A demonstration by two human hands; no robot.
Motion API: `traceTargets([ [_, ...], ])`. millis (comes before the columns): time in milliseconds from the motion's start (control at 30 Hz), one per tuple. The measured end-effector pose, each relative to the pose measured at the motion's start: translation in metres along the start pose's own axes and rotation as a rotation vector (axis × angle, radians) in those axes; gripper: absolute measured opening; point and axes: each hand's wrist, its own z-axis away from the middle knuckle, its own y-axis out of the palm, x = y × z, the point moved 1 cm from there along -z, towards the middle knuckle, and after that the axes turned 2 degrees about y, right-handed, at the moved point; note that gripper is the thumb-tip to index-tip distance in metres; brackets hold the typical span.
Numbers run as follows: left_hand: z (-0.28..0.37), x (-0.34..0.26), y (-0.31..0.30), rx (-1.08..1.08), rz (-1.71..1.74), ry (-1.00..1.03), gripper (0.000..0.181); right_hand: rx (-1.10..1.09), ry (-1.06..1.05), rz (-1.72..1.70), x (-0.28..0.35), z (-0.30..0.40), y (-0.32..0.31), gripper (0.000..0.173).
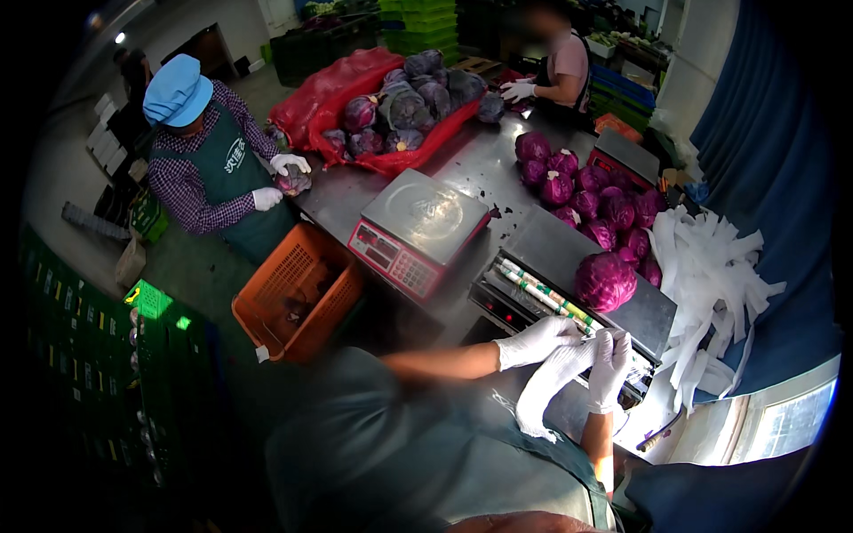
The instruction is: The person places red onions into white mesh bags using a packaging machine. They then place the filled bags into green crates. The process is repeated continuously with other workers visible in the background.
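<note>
Both my hands wear thin white gloves. Between them hangs a white knitted tube, perhaps a sleeve or sock [550,386], its lower end over the front of my apron. My left hand [540,342] pinches its upper end from the left, and my right hand [610,373] grips it from the right, fingers bunched. Just beyond my hands is a wrapping machine with rolls of printed film or tape [546,293] in its open tray. One large red cabbage [605,281] rests on the machine's grey metal top [553,240].
Trimmed red cabbages [593,190] are heaped behind the machine, beside white foam strips [706,293]. A red-framed scale [420,230], a red mesh sack [426,156] of cabbages and an orange crate [300,293] lie leftward. A co-worker [213,153] holds a cabbage; another [560,73] works at the far end.
</note>
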Motion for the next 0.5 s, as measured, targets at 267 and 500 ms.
traceTargets([
  [267,-0.013,0.034,-0.009,-0.067,0.93,-0.026,0.014,0.214,0.415,-0.471,-0.013,0.002,0.006,0.007],
  [500,0.024,-0.021,-0.008,0.467,0.675,-0.413,0.045,0.083,0.678,-0.798,-0.007,-0.013,-0.024,0.01],
])
